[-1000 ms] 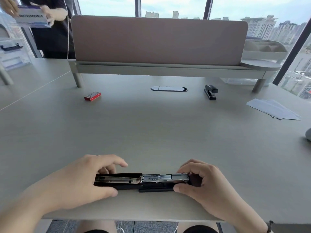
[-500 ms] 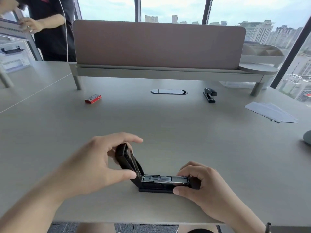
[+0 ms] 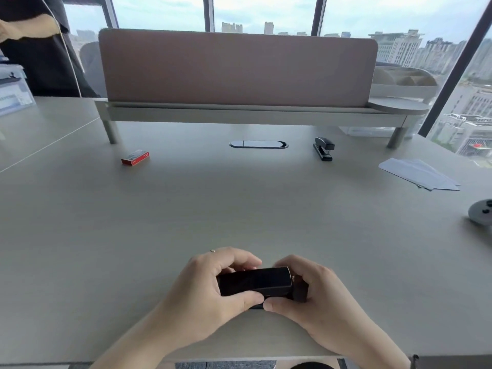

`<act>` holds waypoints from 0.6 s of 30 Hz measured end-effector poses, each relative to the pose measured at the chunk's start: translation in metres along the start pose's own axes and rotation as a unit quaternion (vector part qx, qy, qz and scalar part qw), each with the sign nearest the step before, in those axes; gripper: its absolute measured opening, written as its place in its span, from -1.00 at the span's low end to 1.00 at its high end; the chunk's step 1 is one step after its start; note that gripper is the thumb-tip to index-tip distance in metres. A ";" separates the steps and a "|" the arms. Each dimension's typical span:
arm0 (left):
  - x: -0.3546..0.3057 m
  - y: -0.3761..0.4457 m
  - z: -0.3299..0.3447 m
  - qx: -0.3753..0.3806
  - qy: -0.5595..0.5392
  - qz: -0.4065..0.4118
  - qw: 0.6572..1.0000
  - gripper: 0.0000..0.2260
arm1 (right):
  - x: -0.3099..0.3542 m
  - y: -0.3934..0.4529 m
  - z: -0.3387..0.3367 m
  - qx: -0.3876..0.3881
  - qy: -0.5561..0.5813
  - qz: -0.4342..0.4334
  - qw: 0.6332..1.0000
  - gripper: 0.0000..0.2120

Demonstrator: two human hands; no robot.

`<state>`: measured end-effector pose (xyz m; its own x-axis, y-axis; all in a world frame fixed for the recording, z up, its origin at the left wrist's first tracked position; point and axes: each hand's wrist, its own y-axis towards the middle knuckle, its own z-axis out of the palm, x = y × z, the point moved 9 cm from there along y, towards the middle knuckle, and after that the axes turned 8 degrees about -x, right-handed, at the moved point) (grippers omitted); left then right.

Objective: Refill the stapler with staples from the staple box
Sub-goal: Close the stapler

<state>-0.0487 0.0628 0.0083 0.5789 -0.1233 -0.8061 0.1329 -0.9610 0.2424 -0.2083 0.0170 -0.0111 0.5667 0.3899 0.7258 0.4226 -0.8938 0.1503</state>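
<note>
A black stapler (image 3: 255,283) lies folded shut on the desk near the front edge. My left hand (image 3: 210,294) grips its left end, thumb on the near side and fingers over the far side. My right hand (image 3: 314,291) holds its right end the same way. The staple channel is hidden under the closed top. A red staple box (image 3: 135,157) lies closed far back on the left, well away from both hands.
A second black stapler (image 3: 323,149) stands at the back right. White papers (image 3: 418,173) lie to the right, a grey controller (image 3: 482,214) at the right edge. A pink divider on a raised shelf (image 3: 239,113) spans the back. A person stands at the far left.
The stapler's top arm, laid flat open a second ago, was swung up by my left hand and now is folded down shut over the base. My right hand stayed on the right end.
</note>
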 end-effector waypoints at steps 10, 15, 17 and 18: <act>0.007 -0.002 -0.001 -0.005 -0.006 -0.001 1.000 -0.72 | 0.006 -0.003 -0.011 -0.014 0.157 -0.008 0.987 -0.76; 0.005 -0.002 0.001 0.002 -0.002 0.008 1.000 -0.74 | -0.001 -0.001 -0.012 -0.022 0.177 0.007 0.984 -0.76; 0.005 -0.002 0.001 0.002 0.002 0.011 1.000 -0.74 | -0.001 -0.001 -0.012 -0.023 0.171 0.006 0.985 -0.77; 0.005 -0.002 0.002 0.003 0.004 0.012 1.000 -0.74 | -0.001 -0.001 -0.012 -0.023 0.166 0.004 0.986 -0.78</act>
<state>-0.0476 0.0640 0.0025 0.5884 -0.1444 -0.7956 0.1139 -0.9593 0.2584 -0.2177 0.0154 -0.0038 0.3050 0.2951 0.9055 0.3814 -0.9090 0.1678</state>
